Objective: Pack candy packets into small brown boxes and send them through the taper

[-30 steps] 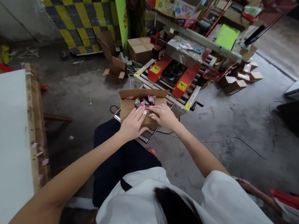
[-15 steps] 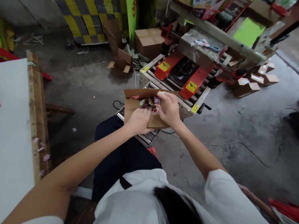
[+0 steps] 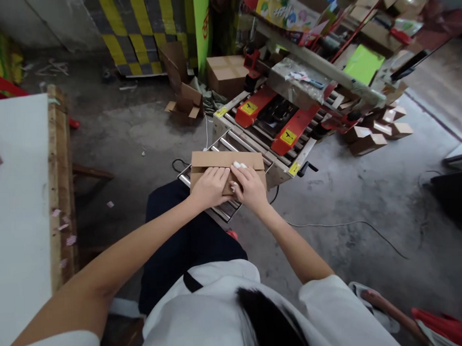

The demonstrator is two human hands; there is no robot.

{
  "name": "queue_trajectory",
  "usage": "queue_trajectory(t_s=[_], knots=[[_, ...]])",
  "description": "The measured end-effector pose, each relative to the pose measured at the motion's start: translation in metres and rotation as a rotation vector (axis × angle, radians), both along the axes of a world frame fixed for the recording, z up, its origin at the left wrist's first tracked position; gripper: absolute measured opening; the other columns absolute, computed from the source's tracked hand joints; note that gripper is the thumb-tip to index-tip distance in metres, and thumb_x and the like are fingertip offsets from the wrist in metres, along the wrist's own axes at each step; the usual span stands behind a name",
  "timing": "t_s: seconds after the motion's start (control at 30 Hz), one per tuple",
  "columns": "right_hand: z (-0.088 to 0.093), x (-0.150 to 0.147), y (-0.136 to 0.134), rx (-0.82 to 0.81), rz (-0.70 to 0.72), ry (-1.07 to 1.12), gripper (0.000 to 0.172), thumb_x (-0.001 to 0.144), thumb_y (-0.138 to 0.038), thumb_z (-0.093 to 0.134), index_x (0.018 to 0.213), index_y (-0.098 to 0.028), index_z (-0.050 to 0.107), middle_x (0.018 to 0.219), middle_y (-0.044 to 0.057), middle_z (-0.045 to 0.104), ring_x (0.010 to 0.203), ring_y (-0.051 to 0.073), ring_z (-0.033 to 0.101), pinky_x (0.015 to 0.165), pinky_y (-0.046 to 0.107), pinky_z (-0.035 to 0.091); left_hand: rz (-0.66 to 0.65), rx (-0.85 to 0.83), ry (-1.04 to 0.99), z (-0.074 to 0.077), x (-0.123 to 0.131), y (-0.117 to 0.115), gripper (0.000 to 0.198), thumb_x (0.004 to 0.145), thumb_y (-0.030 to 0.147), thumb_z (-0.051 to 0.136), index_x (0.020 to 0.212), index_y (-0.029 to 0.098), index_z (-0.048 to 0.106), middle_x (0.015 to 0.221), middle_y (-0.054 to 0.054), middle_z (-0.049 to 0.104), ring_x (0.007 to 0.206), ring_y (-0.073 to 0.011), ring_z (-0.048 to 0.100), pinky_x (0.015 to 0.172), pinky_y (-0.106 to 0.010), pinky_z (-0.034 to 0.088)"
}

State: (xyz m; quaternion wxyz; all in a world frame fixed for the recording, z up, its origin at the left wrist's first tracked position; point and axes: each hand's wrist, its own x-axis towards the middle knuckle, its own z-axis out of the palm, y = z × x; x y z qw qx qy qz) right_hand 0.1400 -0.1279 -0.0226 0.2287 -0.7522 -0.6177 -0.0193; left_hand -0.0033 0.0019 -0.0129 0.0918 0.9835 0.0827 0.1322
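A small brown cardboard box point(image 3: 227, 158) rests at the near end of a roller conveyor point(image 3: 229, 142), just in front of my legs. Its long flaps are folded inward over the top, leaving a narrow dark gap along the middle, and the contents are hidden. My left hand point(image 3: 212, 187) grips the near flap at the left, fingers over the top and thumb along the near side. Close beside it, my right hand point(image 3: 249, 186) has its fingers on the flap and its thumb bent inward. White coverings show on some of its fingertips.
A carton-sealing machine with red guides point(image 3: 293, 131) stands on the conveyor ahead. A white-topped table point(image 3: 18, 205) is at left. Open carton point(image 3: 184, 105), closed carton point(image 3: 228, 72) and small boxes point(image 3: 369, 142) lie beyond. A cable point(image 3: 334, 223) crosses the floor; someone's foot point(image 3: 371, 296) shows lower right.
The box was open, with small colourful wrapped pieces visible inside. Its flaps now cover them. My right hand has come down from above the opening onto the near flap.
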Motion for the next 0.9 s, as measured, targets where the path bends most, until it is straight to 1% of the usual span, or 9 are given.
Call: queue_trajectory(t_s=[0.13, 0.2, 0.3, 0.37, 0.43, 0.5, 0.6, 0.7, 0.9], knots=[[0.004, 0.007, 0.006, 0.013, 0.023, 0.011, 0.047, 0.102, -0.033, 0.041, 0.142, -0.014, 0.058, 0.144, 0.013, 0.061, 0.138, 0.026, 0.051, 0.119, 0.046, 0.038, -0.046, 0.14, -0.054, 0.008, -0.027, -0.004, 0.058, 0.089, 0.031, 0.065, 0.142, 0.011, 0.048, 0.153, -0.024, 0.045, 0.148, -0.0362, 0.038, 0.121, -0.056, 0.029], [0.006, 0.01, 0.007, 0.01, 0.042, 0.011, 0.046, 0.102, -0.034, 0.043, 0.14, -0.015, 0.059, 0.143, 0.013, 0.061, 0.137, 0.026, 0.052, 0.119, 0.046, 0.038, 0.001, 0.16, 0.006, 0.019, -0.029, 0.007, 0.085, 0.077, 0.036, 0.08, 0.148, 0.01, 0.041, 0.161, -0.028, 0.029, 0.153, -0.0424, 0.022, 0.123, -0.062, 0.019], [0.006, 0.02, 0.009, 0.021, 0.112, 0.008, 0.048, 0.101, -0.037, 0.046, 0.139, -0.012, 0.059, 0.143, 0.014, 0.061, 0.137, 0.026, 0.053, 0.119, 0.045, 0.039, 0.072, 0.082, 0.199, 0.035, -0.013, 0.036, 0.135, 0.044, 0.055, 0.095, 0.153, 0.006, 0.032, 0.163, -0.035, 0.015, 0.15, -0.0574, 0.009, 0.118, -0.069, 0.015], [0.006, 0.032, 0.014, 0.012, 0.159, 0.01, 0.047, 0.1, -0.038, 0.048, 0.139, -0.013, 0.059, 0.143, 0.014, 0.061, 0.136, 0.026, 0.053, 0.118, 0.046, 0.04, 0.036, 0.037, 0.316, 0.04, 0.004, 0.051, 0.141, 0.039, 0.064, 0.092, 0.153, 0.006, 0.033, 0.159, -0.036, 0.024, 0.146, -0.0581, 0.02, 0.116, -0.065, 0.02], [0.009, 0.047, 0.021, 0.005, 0.164, 0.004, 0.043, 0.1, -0.036, 0.05, 0.137, -0.016, 0.061, 0.14, 0.013, 0.063, 0.134, 0.025, 0.055, 0.12, 0.045, 0.038, 0.05, 0.035, 0.338, 0.04, 0.019, 0.053, 0.131, 0.048, 0.067, 0.087, 0.153, 0.008, 0.035, 0.15, -0.033, 0.039, 0.138, -0.0515, 0.038, 0.113, -0.058, 0.029], [0.012, 0.059, 0.028, 0.035, 0.071, -0.012, 0.043, 0.102, -0.034, 0.048, 0.139, -0.016, 0.059, 0.141, 0.012, 0.062, 0.136, 0.024, 0.052, 0.124, 0.044, 0.031, 0.166, 0.049, 0.277, 0.036, 0.03, 0.044, 0.12, 0.056, 0.068, 0.082, 0.151, 0.01, 0.038, 0.14, -0.03, 0.049, 0.127, -0.0471, 0.048, 0.105, -0.055, 0.036], [0.008, 0.065, 0.031, 0.155, -0.201, 0.003, 0.054, 0.105, -0.035, 0.036, 0.148, -0.003, 0.045, 0.152, 0.021, 0.048, 0.146, 0.027, 0.039, 0.126, 0.045, 0.025, 0.381, 0.033, 0.17, 0.028, 0.046, 0.023, 0.114, 0.059, 0.07, 0.079, 0.149, 0.012, 0.042, 0.135, -0.03, 0.05, 0.119, -0.0493, 0.05, 0.096, -0.057, 0.039], [-0.014, 0.053, 0.02, 0.268, -0.371, 0.115, 0.056, 0.104, -0.033, 0.035, 0.149, 0.0, 0.04, 0.153, 0.026, 0.042, 0.148, 0.028, 0.036, 0.122, 0.044, 0.033, 0.482, -0.033, 0.086, 0.021, 0.071, 0.014, 0.11, 0.06, 0.072, 0.078, 0.147, 0.013, 0.044, 0.138, -0.031, 0.048, 0.119, -0.0524, 0.048, 0.096, -0.061, 0.037], [-0.084, 0.023, -0.048, 0.257, -0.414, 0.375, 0.046, 0.098, -0.03, 0.047, 0.142, -0.02, 0.053, 0.136, 0.018, 0.061, 0.131, 0.029, 0.056, 0.109, 0.054, 0.049, 0.548, -0.152, 0.048, 0.016, 0.164, 0.028, 0.116, 0.057, 0.072, 0.081, 0.149, 0.012, 0.042, 0.145, -0.032, 0.044, 0.126, -0.0567, 0.042, 0.101, -0.065, 0.031]])
